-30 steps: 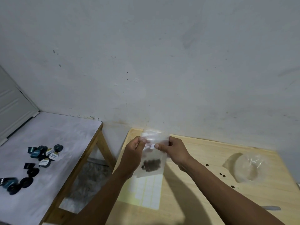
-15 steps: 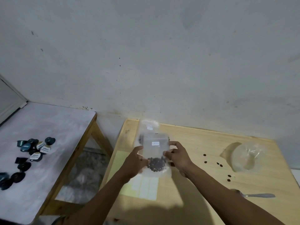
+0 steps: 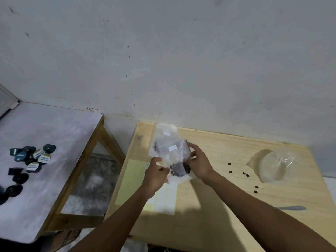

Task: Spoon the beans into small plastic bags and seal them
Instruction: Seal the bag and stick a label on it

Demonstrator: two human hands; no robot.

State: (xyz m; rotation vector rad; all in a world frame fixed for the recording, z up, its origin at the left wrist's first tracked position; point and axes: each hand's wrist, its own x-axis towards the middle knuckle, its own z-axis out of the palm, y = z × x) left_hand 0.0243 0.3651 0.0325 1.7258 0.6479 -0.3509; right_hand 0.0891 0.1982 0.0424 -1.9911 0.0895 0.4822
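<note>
— While you hold that plastic bag (image 3: 170, 151) up over the wooden table (image 3: 214, 206), where do your hands sit?

— Your left hand (image 3: 157, 176) pinches its lower left edge, thumb on top. Your right hand (image 3: 199, 163) curls round its right side. The coffee beans (image 3: 179, 169) lie heaped in the bag's bottom, between your two hands, and a small white label (image 3: 172, 148) shows on its front.

— What lies beneath?

— You have a sheet of white labels (image 3: 163, 199) under your left wrist. To your right, loose beans (image 3: 243, 174) are scattered on the wood, near a crumpled clear bag (image 3: 276, 165). A spoon (image 3: 292, 208) rests just beyond your right forearm.

— And the other side?

— On the white table (image 3: 45, 160) to your left sits a cluster of dark coffee capsules (image 3: 31, 157).
</note>
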